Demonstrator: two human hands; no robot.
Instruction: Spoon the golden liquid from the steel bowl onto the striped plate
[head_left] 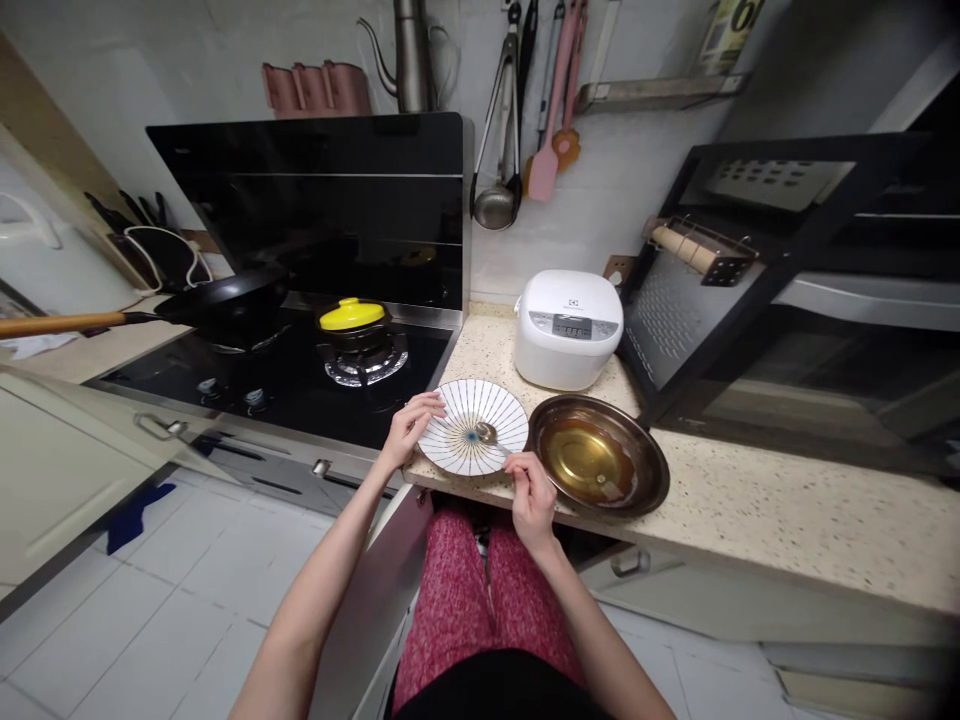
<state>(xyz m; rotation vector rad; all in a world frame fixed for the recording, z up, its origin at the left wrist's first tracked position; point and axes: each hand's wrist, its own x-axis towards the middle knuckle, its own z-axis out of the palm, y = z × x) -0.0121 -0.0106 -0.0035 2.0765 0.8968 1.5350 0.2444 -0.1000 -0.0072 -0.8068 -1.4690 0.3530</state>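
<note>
My right hand (534, 498) is closed around the handle of a metal spoon (487, 433). The spoon's bowl is over the middle of a white plate (504, 405) with dark lines fanning out from its centre. At the plate's left rim, my left hand (411, 428) has its fingers over the edge and grips it; the thumb is partly hidden. A thin pale streak runs from these fingers into the plate, too faint to name. Close by on the right, a brown metal pan (651, 478) holds a shiny golden-yellow layer at its bottom.
Behind the plate stands a white rice cooker (570, 335). To the left, the black gas hob (300, 405) bears a yellow-lidded pot (351, 315) and a wok (225, 295). A dark rack (780, 230) rises at the right. An open cabinet door (386, 560) is beside my legs.
</note>
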